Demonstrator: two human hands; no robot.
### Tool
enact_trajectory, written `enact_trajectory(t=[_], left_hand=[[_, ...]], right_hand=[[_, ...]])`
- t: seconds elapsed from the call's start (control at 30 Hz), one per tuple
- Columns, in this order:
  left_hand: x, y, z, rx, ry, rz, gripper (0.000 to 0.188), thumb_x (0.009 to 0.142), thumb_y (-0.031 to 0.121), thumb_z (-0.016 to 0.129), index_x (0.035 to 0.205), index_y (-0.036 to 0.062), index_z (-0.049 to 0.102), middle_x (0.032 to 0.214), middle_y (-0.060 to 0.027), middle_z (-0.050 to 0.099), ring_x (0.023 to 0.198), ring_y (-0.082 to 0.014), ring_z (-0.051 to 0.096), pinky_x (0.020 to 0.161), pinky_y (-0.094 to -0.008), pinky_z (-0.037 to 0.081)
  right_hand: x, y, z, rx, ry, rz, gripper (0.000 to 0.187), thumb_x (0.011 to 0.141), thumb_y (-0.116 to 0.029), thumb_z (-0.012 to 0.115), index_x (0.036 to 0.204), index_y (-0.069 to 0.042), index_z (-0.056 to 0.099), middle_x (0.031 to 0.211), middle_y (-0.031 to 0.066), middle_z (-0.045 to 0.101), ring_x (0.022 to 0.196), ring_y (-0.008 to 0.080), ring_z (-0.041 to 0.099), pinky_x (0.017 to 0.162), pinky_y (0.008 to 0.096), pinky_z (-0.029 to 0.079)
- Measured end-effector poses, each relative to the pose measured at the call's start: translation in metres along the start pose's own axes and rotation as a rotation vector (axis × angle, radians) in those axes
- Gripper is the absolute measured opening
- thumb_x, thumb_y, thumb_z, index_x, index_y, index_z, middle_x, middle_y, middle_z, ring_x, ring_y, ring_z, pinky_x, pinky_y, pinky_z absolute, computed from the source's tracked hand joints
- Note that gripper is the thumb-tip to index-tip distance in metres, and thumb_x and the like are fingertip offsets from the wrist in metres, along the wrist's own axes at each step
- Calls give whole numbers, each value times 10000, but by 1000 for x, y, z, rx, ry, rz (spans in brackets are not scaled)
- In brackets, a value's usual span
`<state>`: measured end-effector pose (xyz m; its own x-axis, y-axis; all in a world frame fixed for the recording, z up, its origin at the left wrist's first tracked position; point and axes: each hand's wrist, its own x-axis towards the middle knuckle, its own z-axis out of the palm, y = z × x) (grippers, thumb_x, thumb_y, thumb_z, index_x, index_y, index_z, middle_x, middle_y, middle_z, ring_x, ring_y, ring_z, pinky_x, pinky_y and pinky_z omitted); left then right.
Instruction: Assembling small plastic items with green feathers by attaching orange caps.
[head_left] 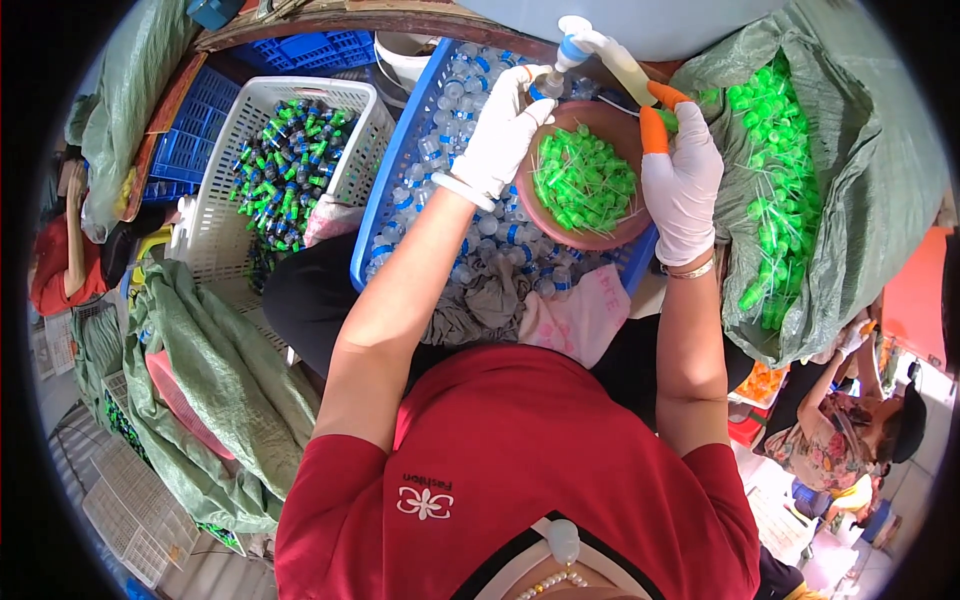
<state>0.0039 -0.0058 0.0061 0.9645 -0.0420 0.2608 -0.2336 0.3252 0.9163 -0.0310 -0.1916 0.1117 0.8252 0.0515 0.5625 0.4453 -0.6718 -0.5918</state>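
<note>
Near the top centre my left hand [503,130], in a white glove, pinches a small clear bottle [549,86] with a blue band. Its top is right under a white and blue nozzle [572,50]. A bent, cream-coloured tube [622,70] runs from that nozzle toward my right hand [684,165], gloved white with orange covers on thumb and forefinger. Between those fingers sits a bright green cap [668,120], partly hidden. Below both hands, a brown bowl [612,240] holds many green caps with thin white stems [583,185].
A blue crate [372,215] of clear bottles lies under the bowl. Left of it, a white basket [218,160] holds dark, green-capped bottles. At right, a green woven sack [850,270] is open on more caps. Another person [845,430] sits at lower right; a red-sleeved person [65,250] is far left.
</note>
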Motion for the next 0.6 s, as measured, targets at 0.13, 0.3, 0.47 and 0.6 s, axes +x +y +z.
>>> enact_trajectory(t=[0.13, 0.3, 0.47, 0.6], left_hand=[[0, 0, 2, 1, 13, 6, 416, 953, 10, 543, 1356, 9, 443, 1220, -79, 559, 1035, -168, 589, 859, -309, 516], [0, -2, 0, 20, 28, -17, 410, 944, 4, 548, 1342, 7, 448, 1212, -80, 557, 1023, -163, 589, 851, -308, 515], [-3, -9, -4, 70, 31, -2, 421, 915, -42, 562, 1320, 14, 465, 1190, -81, 554, 1031, -151, 548, 940, -295, 468], [-20, -17, -13, 199, 61, 12, 423, 921, -30, 554, 1329, 16, 453, 1197, -68, 553, 1084, -150, 545, 971, -287, 441]], right_hand=[[1, 3, 1, -2, 24, -47, 275, 938, -61, 634, 1210, -86, 664, 626, -60, 456, 550, 33, 385, 493, 219, 317], [1, 2, 0, -6, 6, -15, 271, 937, -57, 634, 1205, -84, 664, 641, -47, 480, 553, 41, 403, 502, 221, 334], [-2, -1, -5, -32, 63, -121, 297, 940, -47, 626, 1235, -81, 637, 702, -30, 546, 600, 72, 464, 549, 247, 399], [-14, -11, -1, 24, 23, -121, 332, 902, -78, 649, 1231, -81, 604, 804, 103, 638, 683, 264, 601, 617, 351, 486]])
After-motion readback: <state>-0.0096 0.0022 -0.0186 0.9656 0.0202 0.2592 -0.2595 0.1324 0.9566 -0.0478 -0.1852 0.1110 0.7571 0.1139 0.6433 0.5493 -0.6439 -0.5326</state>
